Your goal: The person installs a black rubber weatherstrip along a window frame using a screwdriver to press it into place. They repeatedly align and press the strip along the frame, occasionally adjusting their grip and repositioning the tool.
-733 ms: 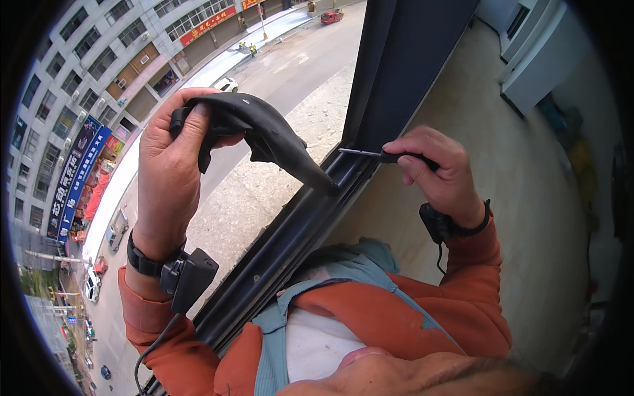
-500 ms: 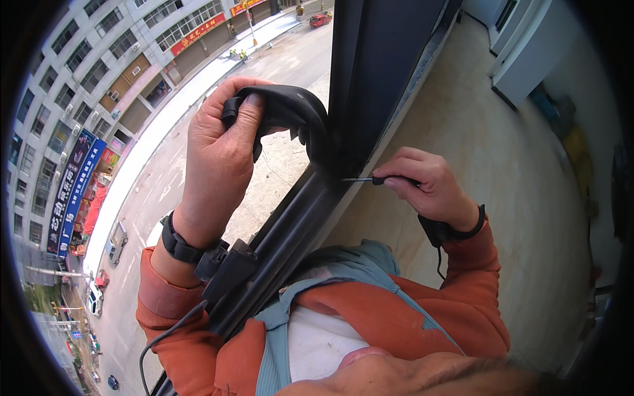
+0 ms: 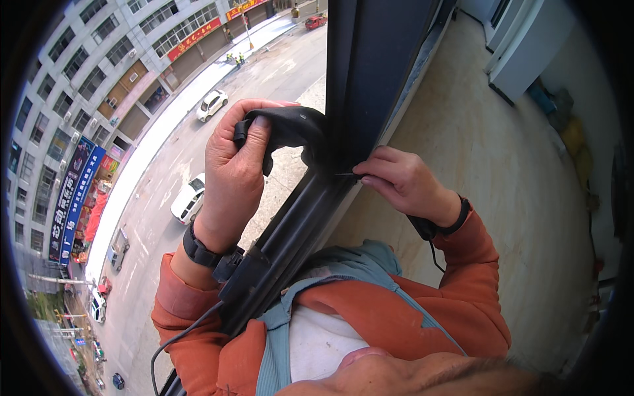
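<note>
Out beyond the window frame, my left hand (image 3: 234, 158) pinches the bent end of a black, rubbery-looking strip (image 3: 290, 124) between thumb and fingers. The strip arches over and runs down into the corner where the dark upright post (image 3: 360, 72) meets the bottom rail (image 3: 284, 241). On the indoor side, my right hand (image 3: 403, 185) is closed on a slim screwdriver (image 3: 345, 174). Its thin metal shaft points left, with the tip at the shadowed corner beside the strip. My fingers hide most of the handle, and the shadow hides what the tip touches.
Both wrists carry black straps with cables. Left of the rail is a drop to a street with a white car (image 3: 190, 198) and a building (image 3: 99, 59). On the right are a pale floor (image 3: 456, 132) and a white panel (image 3: 535, 49); my torso leans by the rail.
My left hand has shifted right and slightly down, bringing the strip's arch lower and nearer the post. My right hand has moved left with the screwdriver, bringing it closer to the corner.
</note>
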### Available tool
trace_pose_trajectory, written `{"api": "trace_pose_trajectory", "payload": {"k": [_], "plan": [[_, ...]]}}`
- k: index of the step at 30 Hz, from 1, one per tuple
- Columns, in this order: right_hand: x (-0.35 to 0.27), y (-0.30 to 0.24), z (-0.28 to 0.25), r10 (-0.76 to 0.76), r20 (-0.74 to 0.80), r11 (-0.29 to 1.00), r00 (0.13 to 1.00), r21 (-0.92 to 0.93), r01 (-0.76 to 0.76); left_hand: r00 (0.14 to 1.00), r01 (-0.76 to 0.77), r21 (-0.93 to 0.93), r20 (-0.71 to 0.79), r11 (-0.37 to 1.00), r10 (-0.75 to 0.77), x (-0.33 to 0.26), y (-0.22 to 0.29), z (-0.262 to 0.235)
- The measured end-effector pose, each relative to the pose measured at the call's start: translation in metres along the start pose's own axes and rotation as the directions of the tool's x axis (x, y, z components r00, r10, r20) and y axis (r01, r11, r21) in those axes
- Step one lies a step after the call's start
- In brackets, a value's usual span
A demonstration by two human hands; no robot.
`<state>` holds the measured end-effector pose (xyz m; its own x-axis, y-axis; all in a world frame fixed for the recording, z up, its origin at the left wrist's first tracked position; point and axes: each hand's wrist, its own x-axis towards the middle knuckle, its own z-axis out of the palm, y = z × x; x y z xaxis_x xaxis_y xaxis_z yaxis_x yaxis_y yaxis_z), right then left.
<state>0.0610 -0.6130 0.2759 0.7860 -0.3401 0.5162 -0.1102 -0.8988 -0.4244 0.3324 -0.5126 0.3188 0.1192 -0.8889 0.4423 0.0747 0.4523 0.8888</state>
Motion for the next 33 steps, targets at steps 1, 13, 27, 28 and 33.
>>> {"api": "trace_pose_trajectory", "payload": {"k": [1,13,27,28,33], "plan": [[0.0,0.0,0.002,0.005,-0.025,0.999,1.0,-0.033,-0.006,1.0,-0.002,-0.008,0.011,1.0,0.002,-0.003,0.001,0.002],[-0.011,-0.015,-0.004,0.073,-0.067,0.965,0.995,-0.246,-0.087,0.942,0.334,-0.06,0.043,0.941,-0.332,-0.024,-0.036,-0.009],[-0.001,-0.021,0.007,0.044,0.159,0.935,0.986,-0.355,0.015,0.94,0.236,0.453,0.119,0.86,-0.321,-0.026,-0.046,-0.024],[-0.002,-0.021,0.009,0.049,0.18,0.927,0.982,-0.374,0.022,0.957,0.141,0.46,0.164,0.876,-0.24,-0.028,-0.049,-0.025],[0.001,-0.031,0.016,0.071,0.293,0.892,0.954,-0.447,0.071,0.907,0.003,0.667,0.311,0.745,-0.283,-0.041,-0.048,-0.034]]}}
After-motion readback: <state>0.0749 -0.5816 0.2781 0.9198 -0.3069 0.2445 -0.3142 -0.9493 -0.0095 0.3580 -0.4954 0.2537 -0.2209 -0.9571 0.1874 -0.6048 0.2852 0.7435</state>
